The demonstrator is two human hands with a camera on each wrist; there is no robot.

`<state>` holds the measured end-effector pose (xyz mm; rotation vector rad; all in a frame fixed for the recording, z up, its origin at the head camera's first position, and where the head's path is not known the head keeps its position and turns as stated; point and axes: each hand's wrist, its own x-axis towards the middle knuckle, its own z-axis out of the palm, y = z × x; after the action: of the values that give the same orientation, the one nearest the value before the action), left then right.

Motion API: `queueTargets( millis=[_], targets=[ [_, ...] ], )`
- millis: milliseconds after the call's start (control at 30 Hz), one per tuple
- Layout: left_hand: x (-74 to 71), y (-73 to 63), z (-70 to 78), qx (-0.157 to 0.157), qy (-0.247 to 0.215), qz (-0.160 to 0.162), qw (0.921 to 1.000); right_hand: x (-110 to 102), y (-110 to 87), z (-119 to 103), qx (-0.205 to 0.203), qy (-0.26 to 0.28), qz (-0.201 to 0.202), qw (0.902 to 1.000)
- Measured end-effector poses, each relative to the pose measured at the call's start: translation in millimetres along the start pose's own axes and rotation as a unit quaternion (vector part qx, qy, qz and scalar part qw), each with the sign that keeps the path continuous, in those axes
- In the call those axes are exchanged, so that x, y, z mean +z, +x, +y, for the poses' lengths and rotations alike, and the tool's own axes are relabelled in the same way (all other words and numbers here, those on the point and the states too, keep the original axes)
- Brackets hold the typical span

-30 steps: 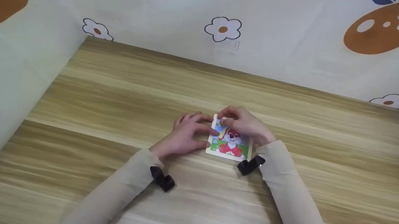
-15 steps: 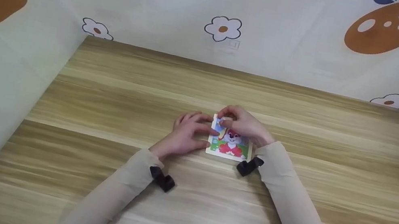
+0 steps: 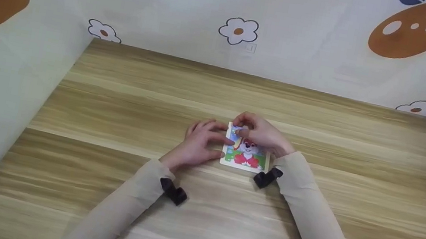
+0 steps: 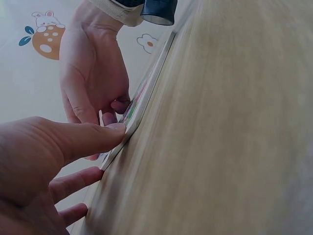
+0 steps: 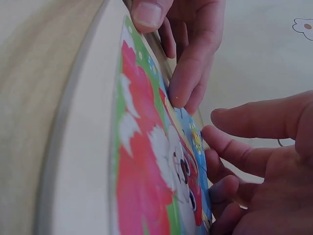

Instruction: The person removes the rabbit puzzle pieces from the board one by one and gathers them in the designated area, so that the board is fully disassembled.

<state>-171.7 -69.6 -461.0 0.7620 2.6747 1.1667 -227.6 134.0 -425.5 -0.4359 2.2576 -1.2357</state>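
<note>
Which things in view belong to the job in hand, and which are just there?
Part of the job:
flat, pale-bordered board picturing a red cartoon animal
left hand
right hand

Just there:
brown wood-grain table
pale flower-printed wall
black wrist-worn devices
beige sleeves

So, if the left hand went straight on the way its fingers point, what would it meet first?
The picture board, which the left hand touches on its near side. Beyond that, the right hand looks next in line, though depth is hard to judge.
</note>
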Motion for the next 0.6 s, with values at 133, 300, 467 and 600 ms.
queueTargets(
  millis=[133,300,467,600],
  targets=[
    [-1.0,0.1,1.0,-0.003,-0.002,0.0,1.0,0.5,-0.6,0.5,0.009,0.008,0.001,0.9999],
    [-0.5,0.3,0.9,-0.005,-0.006,0.0,1.0,-0.9,-1.4,3.2,0.006,0.05,0.0,0.9987],
    [-0.2,-0.3,0.8,-0.009,-0.006,-0.002,0.9999,-2.0,-3.9,6.4,0.0,0.082,0.004,0.9966],
    [0.1,-0.4,0.6,-0.013,-0.006,-0.003,0.9999,1.9,-5.0,8.2,0.012,0.077,0.013,0.9969]
  ],
)
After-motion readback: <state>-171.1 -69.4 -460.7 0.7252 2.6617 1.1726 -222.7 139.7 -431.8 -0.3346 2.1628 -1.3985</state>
